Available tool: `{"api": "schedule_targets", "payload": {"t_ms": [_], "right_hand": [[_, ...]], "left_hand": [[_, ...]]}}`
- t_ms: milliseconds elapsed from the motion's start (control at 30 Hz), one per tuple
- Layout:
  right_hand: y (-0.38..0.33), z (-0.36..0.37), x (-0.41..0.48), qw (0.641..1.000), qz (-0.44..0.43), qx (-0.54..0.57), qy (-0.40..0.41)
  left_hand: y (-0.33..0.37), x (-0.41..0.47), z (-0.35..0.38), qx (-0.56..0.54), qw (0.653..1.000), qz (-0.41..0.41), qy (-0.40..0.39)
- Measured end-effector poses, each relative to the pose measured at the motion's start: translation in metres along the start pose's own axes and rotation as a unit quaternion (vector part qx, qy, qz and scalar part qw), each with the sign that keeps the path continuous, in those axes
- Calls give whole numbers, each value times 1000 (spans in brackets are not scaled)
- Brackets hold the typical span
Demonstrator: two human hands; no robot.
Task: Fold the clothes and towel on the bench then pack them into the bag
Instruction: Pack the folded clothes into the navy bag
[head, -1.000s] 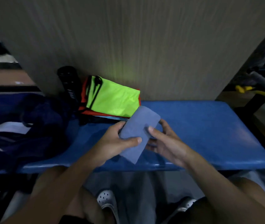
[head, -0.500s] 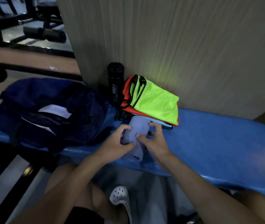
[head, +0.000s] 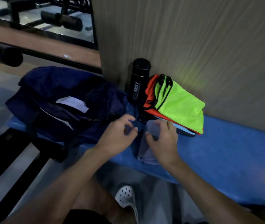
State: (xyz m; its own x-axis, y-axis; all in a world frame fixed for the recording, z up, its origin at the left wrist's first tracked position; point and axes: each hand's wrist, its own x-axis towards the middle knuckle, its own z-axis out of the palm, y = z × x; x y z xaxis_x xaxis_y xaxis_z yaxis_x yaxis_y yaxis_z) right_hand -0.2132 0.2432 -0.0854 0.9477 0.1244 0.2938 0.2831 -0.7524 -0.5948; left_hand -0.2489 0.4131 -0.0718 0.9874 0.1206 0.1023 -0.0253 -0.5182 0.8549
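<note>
Right at the near edge of the blue tabletop (head: 225, 151), pretty much dead centre of your view, your right hand (head: 162, 141) is on the folded grey-blue towel (head: 146, 154). That grip is curled over the towel's far end, with the thumb pressed on its left edge, so you're holding it. The towel lies on the tabletop with its near end hanging slightly past the front edge.

Your left hand (head: 118, 136) sits just beside it at 9 o'clock. The fingers are loosely curled, with thumb and forefinger close together. It's a bit blurry, but there's nothing in that grip and it's not touching the towel.

Further out at 9 to 10 o'clock is the navy bag (head: 50, 84), slumped open on the tabletop's left end with a white label (head: 72, 104) showing inside. At 12 o'clock a black bottle (head: 139, 81) stands upright against the wood-grain panel (head: 193, 46).

At 1 o'clock, touching the bottle, is a folded stack: a neon yellow vest (head: 182, 109) on top, an orange garment (head: 149, 92) under it, and a light blue layer (head: 179, 126) peeking out at the bottom. The towel's far end sits just beside that stack.

Down at 6 o'clock, below the tabletop, you can see your white clog (head: 126, 197).
</note>
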Motion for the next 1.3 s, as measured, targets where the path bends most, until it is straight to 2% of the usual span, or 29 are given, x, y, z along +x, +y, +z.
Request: {"api": "schedule_targets", "payload": {"t_ms": [33, 100, 167, 267, 333, 433, 633, 700, 767, 867, 933, 1033, 1133, 1200, 1300], "right_hand": [[-12, 5, 2, 998, -14, 62, -27], [-37, 19, 3, 977, 15, 181, -112], [-60, 32, 5, 958, 54, 225, -172], [-83, 51, 10, 942, 78, 246, -212], [-92, 63, 13, 935, 108, 254, -225], [-105, 81, 17, 928, 146, 258, -226], [-98, 104, 34, 927, 199, 286, -137], [-91, 103, 40, 936, 191, 271, -116], [-83, 97, 46, 943, 188, 257, -97], [-70, 90, 50, 942, 189, 254, -107], [-65, 88, 50, 942, 182, 258, -114], [-61, 89, 50, 941, 177, 265, -117], [-57, 93, 51, 937, 181, 273, -124], [-55, 96, 53, 934, 187, 277, -130], [-53, 102, 54, 932, 196, 272, -137]], "left_hand": [[0, 2, -14, -3, 999, 16, 32], [-9, 5, -43, 24, 995, 40, 88], [-29, 11, -71, 133, 984, 47, 113], [-71, 17, -109, 352, 934, -43, 49], [-90, 17, -119, 411, 904, -112, -33], [-103, 14, -120, 421, 887, -162, -103], [-89, 12, -116, 464, 859, -166, -138], [-84, 10, -111, 447, 865, -170, -154], [-81, 5, -108, 400, 887, -168, -156], [-80, -5, -111, 371, 915, -114, -107], [-81, -8, -123, 401, 914, -57, -23], [-97, -4, -154, 424, 900, -38, 91], [-123, -1, -187, 418, 890, -107, 150], [-139, 1, -205, 391, 890, -182, 148], [-156, 6, -223, 357, 895, -226, 141]]}}
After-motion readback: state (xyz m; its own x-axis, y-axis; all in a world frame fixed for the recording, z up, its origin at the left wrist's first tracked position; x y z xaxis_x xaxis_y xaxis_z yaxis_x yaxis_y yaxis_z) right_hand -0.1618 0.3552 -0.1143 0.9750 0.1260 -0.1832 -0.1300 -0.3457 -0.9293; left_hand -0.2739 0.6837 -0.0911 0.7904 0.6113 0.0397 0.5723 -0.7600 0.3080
